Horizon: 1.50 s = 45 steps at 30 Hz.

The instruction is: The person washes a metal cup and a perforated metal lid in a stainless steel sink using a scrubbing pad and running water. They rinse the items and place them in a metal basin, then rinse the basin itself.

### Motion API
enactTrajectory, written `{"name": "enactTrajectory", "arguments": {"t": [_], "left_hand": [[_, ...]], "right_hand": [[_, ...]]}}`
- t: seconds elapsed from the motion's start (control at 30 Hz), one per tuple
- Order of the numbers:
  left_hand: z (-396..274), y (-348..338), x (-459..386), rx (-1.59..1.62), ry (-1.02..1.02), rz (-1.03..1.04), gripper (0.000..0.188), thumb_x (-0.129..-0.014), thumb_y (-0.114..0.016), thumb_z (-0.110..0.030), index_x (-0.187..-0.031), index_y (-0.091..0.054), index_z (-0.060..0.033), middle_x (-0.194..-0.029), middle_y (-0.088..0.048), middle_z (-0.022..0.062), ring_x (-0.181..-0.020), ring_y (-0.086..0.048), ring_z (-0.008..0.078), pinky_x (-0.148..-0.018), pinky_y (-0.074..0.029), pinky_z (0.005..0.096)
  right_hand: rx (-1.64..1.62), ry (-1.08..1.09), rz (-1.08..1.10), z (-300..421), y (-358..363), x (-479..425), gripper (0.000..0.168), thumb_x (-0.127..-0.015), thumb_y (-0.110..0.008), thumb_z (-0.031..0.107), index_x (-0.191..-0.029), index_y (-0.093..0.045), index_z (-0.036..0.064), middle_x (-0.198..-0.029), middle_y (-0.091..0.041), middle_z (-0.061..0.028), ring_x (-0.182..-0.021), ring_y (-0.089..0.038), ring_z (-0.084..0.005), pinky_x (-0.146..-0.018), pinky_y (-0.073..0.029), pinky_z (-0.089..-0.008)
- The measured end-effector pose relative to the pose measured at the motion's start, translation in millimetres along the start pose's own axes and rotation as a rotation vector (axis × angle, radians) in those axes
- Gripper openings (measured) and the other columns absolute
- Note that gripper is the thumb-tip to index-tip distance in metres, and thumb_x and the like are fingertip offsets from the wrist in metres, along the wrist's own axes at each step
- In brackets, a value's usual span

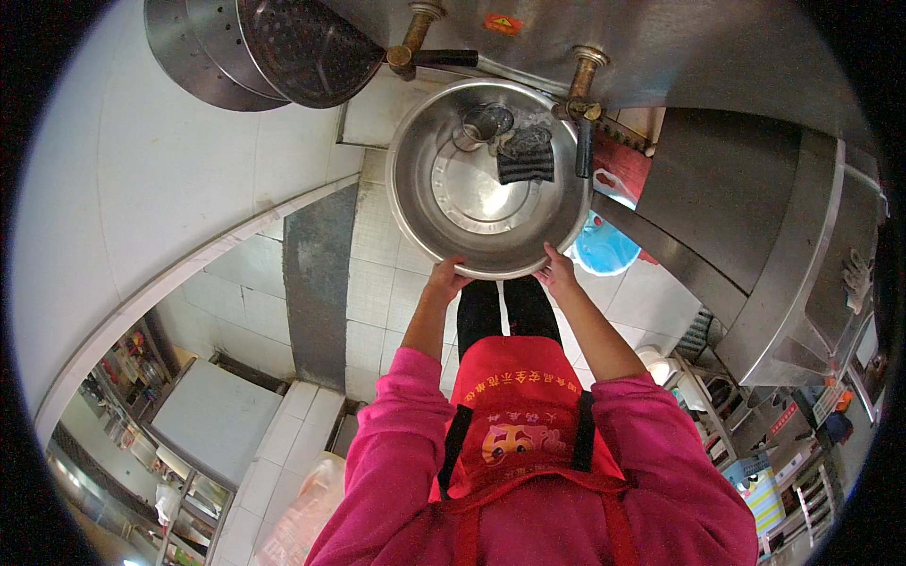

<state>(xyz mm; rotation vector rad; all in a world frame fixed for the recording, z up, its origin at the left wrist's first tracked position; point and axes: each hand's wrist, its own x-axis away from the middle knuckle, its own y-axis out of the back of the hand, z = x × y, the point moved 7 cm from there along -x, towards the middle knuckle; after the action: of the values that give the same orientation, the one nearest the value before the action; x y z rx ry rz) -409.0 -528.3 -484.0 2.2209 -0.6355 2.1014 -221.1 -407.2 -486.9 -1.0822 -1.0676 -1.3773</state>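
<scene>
A large round stainless steel basin (481, 251) is held out in front of me by its near rim. My left hand (447, 277) grips the rim on the left, and my right hand (557, 272) grips it on the right, thumbs on top of the rim. Towards the far side of the basin lie a small metal cup (476, 131), a dark striped cloth (527, 164) and what look like wire scourers (527, 139). One brass tap with a black lever (584, 106) reaches over the basin's far right edge. What supports the basin underneath, if anything, is hidden.
A second brass tap (402, 60) juts from the metal tank (679, 49) at far left. Perforated steel pans (311, 56) hang at upper left. A blue container (607, 244) stands right of the basin. Steel equipment (729, 184) lines the right; a white partition (177, 170) the left.
</scene>
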Motion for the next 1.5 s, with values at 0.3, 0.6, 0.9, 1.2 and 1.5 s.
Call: {"name": "enactTrajectory", "arguments": {"t": [0.3, 0.6, 0.9, 1.2, 1.5], "left_hand": [[2.0, 7.4, -3.8, -0.035, 0.030, -0.105, 0.031, -0.068, -0.052, -0.006, -0.095, -0.041, 0.0034, -0.096, -0.046, 0.0188, -0.085, -0.049, 0.0303, -0.070, -0.047, 0.0370], [1.6, 4.6, -4.1, 0.000, 0.008, -0.066, 0.029, -0.074, -0.048, -0.010, -0.096, -0.040, 0.0072, -0.105, -0.039, 0.0224, -0.093, -0.045, 0.0308, -0.073, -0.046, 0.0377], [-4.8, -2.1, 7.9, -0.089, -0.022, -0.066, 0.037, -0.076, -0.046, -0.019, -0.100, -0.036, 0.0077, -0.104, -0.039, 0.0212, -0.092, -0.045, 0.0309, -0.074, -0.045, 0.0373], [3.3, 8.2, -11.1, 0.001, 0.012, -0.040, 0.043, -0.068, -0.047, -0.003, -0.107, -0.031, 0.0050, -0.100, -0.043, 0.0207, -0.088, -0.048, 0.0319, -0.071, -0.045, 0.0412], [11.1, 18.7, -26.8, 0.030, 0.026, -0.006, 0.041, -0.068, -0.048, -0.003, -0.106, -0.033, 0.0042, -0.098, -0.045, 0.0211, -0.088, -0.048, 0.0317, -0.072, -0.045, 0.0415]], "right_hand": [[0.044, 0.018, 0.000, 2.1, 5.6, -0.8, 0.039, -0.070, -0.058, 0.027, -0.098, -0.043, 0.004, -0.093, -0.049, -0.0107, -0.079, -0.051, -0.0236, -0.064, -0.047, -0.0357], [0.114, 0.136, -0.119, 13.8, 22.4, -6.0, 0.025, -0.069, -0.058, 0.020, -0.081, -0.044, 0.004, -0.081, -0.047, -0.0083, -0.068, -0.049, -0.0174, -0.057, -0.045, -0.0318], [0.750, 0.999, -0.353, 81.4, -11.6, 60.0, 0.024, -0.068, -0.056, 0.010, -0.086, -0.042, 0.004, -0.080, -0.040, -0.0091, -0.075, -0.042, -0.0213, -0.067, -0.035, -0.0320], [0.631, 0.932, -0.232, 75.0, -12.5, 39.2, 0.019, -0.067, -0.055, 0.007, -0.084, -0.045, 0.004, -0.081, -0.042, -0.0092, -0.073, -0.043, -0.0201, -0.066, -0.036, -0.0305], [0.516, 0.854, -0.152, 66.0, 5.2, 28.4, 0.015, -0.069, -0.053, 0.004, -0.083, -0.046, 0.005, -0.080, -0.042, -0.0071, -0.075, -0.043, -0.0166, -0.063, -0.038, -0.0270]]}}
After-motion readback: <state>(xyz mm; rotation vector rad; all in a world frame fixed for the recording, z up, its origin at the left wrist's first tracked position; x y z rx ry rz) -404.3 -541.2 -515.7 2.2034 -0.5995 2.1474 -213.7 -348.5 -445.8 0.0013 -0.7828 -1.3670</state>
